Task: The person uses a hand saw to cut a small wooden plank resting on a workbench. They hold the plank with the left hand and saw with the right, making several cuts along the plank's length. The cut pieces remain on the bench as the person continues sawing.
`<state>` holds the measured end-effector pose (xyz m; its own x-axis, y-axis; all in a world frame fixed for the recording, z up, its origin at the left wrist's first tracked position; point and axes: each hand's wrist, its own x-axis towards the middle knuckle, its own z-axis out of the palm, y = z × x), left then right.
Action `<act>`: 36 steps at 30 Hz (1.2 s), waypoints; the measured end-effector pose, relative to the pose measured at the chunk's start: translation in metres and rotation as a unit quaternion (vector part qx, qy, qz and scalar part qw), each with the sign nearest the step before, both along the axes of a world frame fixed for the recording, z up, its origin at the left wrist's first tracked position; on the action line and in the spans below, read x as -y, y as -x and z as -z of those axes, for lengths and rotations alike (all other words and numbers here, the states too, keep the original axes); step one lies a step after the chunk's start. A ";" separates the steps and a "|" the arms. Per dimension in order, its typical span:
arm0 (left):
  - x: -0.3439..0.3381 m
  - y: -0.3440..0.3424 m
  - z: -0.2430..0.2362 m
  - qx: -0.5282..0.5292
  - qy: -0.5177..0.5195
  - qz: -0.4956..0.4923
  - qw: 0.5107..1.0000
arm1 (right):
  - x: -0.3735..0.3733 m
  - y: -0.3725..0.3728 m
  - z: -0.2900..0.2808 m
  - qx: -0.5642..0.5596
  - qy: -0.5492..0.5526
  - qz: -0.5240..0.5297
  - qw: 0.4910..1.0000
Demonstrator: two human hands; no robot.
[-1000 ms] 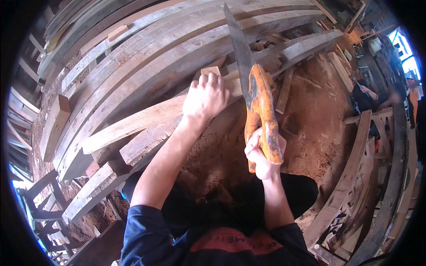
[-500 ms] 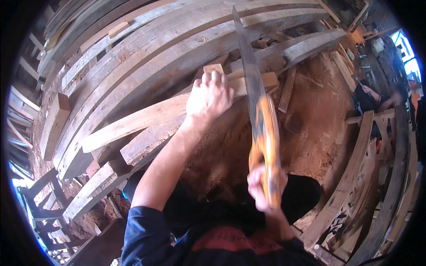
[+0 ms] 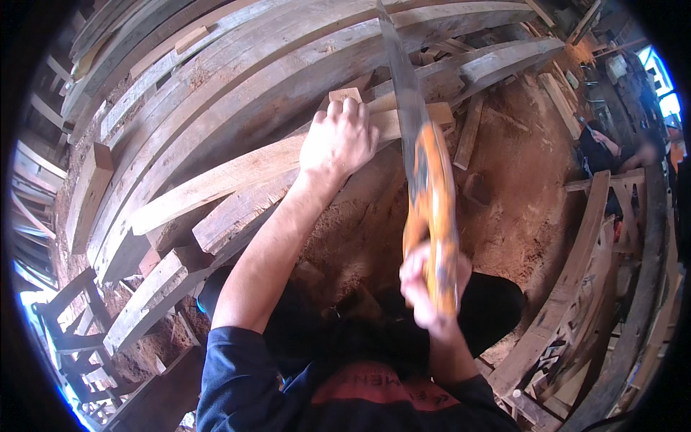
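Note:
My right hand (image 3: 414, 282) is closed around the orange handle of a handsaw (image 3: 434, 194). The saw points away from me, its long grey blade crossing a pale wooden beam (image 3: 223, 178) close to the beam's right end. Motion blurs the blade there, and the depth of any cut is hidden. My left hand (image 3: 341, 138) grips the same beam from above, left of the blade, fingers curled over its far edge. A small wood block (image 3: 345, 94) shows just beyond those knuckles. Beneath the beam lie other timbers (image 3: 241, 216).
Long curved timbers (image 3: 288, 93) are stacked beyond the beam, and more curved planks (image 3: 568, 302) lie at the right. Brown dirt floor (image 3: 504, 187) shows between them. At the far right, a person (image 3: 604, 147) sits near a wooden frame. A short timber (image 3: 90, 194) stands at the left.
My right hand and the saw have moved forward, away from me, along the blade's line. My left hand keeps its grip on the beam, almost unmoved.

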<state>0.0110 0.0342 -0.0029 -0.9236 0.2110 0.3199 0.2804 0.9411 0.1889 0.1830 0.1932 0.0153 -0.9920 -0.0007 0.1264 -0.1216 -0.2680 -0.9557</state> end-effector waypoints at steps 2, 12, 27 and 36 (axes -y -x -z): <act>0.001 -0.001 0.002 0.000 0.003 -0.002 1.000 | 0.007 0.043 0.002 -0.018 -0.034 0.005 0.999; 0.004 0.000 0.005 -0.017 -0.002 0.007 1.000 | 0.005 0.034 0.010 -0.042 -0.042 -0.010 0.998; 0.002 -0.002 0.001 -0.001 0.005 -0.014 1.000 | 0.007 0.018 0.014 0.078 0.042 0.012 0.996; 0.002 0.004 -0.003 -0.021 0.012 -0.007 1.000 | 0.011 0.051 0.015 -0.052 -0.076 0.007 0.996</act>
<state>0.0067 0.0324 0.0004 -0.9123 0.2064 0.3536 0.2748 0.9489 0.1550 0.1320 0.1821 0.0002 -0.9734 -0.0138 0.2286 -0.2254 -0.1191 -0.9669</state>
